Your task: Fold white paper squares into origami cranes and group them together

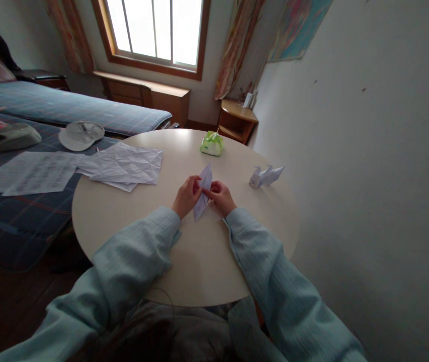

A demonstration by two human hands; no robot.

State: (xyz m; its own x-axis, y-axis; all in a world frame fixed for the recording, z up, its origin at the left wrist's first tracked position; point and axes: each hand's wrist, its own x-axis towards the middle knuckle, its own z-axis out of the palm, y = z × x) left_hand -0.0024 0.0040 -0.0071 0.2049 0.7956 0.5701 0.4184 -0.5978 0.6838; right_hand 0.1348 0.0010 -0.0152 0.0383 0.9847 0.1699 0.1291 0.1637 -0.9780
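A folded piece of white paper, long and pointed at both ends, is held up over the middle of the round table. My left hand pinches its left side, fingers closed. From the right, my right hand grips the paper's middle between thumb and fingers. Some of the paper is hidden behind the fingers. To the right on the table stand folded paper figures with raised points, close together.
Creased white sheets lie at the table's left edge. A green tissue pack sits near the far edge. Printed sheets and a white cap rest on the bed at left. A bare wall rises at right.
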